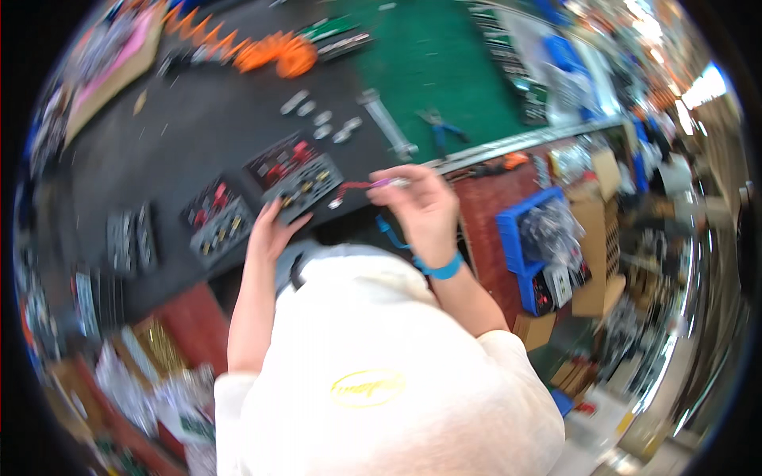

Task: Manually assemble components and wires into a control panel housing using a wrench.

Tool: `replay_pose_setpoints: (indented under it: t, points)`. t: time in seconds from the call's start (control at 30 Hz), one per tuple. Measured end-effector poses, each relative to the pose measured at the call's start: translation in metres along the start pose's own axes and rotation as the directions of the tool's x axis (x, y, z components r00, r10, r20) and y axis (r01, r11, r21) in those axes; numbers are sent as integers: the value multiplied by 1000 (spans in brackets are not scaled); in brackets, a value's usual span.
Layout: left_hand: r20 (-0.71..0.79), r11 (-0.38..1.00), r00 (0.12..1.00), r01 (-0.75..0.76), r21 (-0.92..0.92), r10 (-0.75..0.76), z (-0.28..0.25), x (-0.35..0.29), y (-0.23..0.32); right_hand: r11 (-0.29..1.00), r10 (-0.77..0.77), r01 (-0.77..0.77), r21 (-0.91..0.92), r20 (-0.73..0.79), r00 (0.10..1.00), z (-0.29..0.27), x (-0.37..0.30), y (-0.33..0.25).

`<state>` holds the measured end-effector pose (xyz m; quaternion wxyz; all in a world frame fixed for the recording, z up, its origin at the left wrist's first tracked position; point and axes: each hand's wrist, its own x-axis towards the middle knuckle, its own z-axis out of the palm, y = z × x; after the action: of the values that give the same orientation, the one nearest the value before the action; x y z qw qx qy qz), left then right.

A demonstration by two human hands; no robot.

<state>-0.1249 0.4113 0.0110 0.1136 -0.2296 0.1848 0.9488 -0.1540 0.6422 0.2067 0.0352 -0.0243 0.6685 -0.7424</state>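
My left hand (271,232) is at the near left corner of a grey panel (309,187) with brass-coloured fittings, its thumb and fingers on either side of the corner. A black board with red parts (279,159) adjoins the panel's far side. My right hand (425,208), with a blue wrist strap (440,268), is raised to the right of the panel. Its thumb and fingertips pinch a short red wire lead (355,186). A small white connector (336,203) hangs at the lead's free end; the pinched end is blurred.
A second grey panel (222,232) and dark grey blocks (121,240) lie to the left. Beyond are small metallic pieces (321,123), a wrench (386,125), blue-handled pliers (441,133) and an orange coiled hose (286,55). A blue bin (512,238) stands at the right.
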Motion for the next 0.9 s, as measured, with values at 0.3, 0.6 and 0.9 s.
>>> replay_pose_setpoints:
  t: [0.3,0.6,0.9]
  points:
    - [-13,975,1000,3,-223,-6,-24,-27,4,990,134,-129,-56,93,987,38,0,54]
    - [23,957,999,34,-287,-29,-19,-45,5,981,186,-172,-86,195,963,56,-6,72]
    - [72,968,997,11,-249,7,-3,-56,6,981,180,-151,-123,275,945,60,-13,47]
